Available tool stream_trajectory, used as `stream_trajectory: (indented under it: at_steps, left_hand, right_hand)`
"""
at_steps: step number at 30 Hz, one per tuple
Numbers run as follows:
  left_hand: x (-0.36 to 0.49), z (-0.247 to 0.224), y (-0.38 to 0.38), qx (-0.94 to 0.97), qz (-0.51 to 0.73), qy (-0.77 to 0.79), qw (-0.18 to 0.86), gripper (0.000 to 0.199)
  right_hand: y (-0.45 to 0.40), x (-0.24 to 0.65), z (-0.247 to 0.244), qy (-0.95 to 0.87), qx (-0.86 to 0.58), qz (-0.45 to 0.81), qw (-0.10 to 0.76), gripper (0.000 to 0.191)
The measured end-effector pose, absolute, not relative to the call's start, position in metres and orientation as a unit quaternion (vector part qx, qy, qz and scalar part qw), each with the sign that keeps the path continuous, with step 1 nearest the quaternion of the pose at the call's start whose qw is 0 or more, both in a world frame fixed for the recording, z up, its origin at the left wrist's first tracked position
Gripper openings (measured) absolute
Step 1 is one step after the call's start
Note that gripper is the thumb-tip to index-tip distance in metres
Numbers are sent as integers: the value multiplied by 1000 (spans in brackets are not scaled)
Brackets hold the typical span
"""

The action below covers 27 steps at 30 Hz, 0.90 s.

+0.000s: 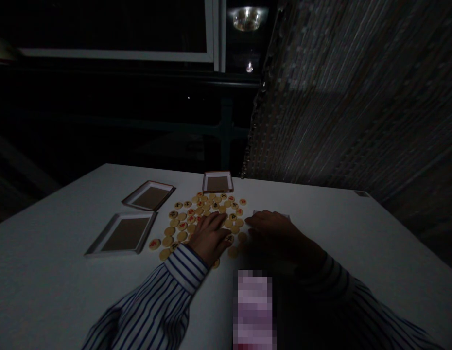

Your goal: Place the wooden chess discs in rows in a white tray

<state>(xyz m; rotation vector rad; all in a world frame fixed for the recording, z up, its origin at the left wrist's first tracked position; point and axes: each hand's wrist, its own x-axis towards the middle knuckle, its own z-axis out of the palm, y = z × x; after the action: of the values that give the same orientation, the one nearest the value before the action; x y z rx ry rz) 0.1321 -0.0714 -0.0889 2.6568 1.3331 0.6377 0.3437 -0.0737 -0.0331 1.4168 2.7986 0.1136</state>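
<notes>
Many round wooden Chinese chess pieces, some with red or black characters and some blank side up, lie spread over the white table. My left hand rests palm down over the middle of them, fingers spread, covering several; its thumb is beside a black-marked piece. At the right edge of the pieces is my right hand, palm down, index finger and thumb apart and pointing left toward the nearest pieces. No held piece shows there, though its other fingers are hidden. Behind it, the pale edge of a box is partly covered.
Left of the pieces are two shallow open boxes, a nearer white-rimmed one and a farther brown-rimmed one. A third open box stands behind the pieces. A bead curtain hangs past the table's far right side. The light is dim.
</notes>
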Motion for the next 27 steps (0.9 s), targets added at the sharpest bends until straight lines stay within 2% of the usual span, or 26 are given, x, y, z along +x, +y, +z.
stream_trajectory:
  at_steps: [9,27]
  left_hand:
    - [133,-89,-71,876,193,441,45,25]
    - [137,-69,-77,861,311,395,75,23]
  right_hand:
    - [-76,343,-29,890,454,33,-11,26]
    - [-77,344,-25,884,465,44,-7,26]
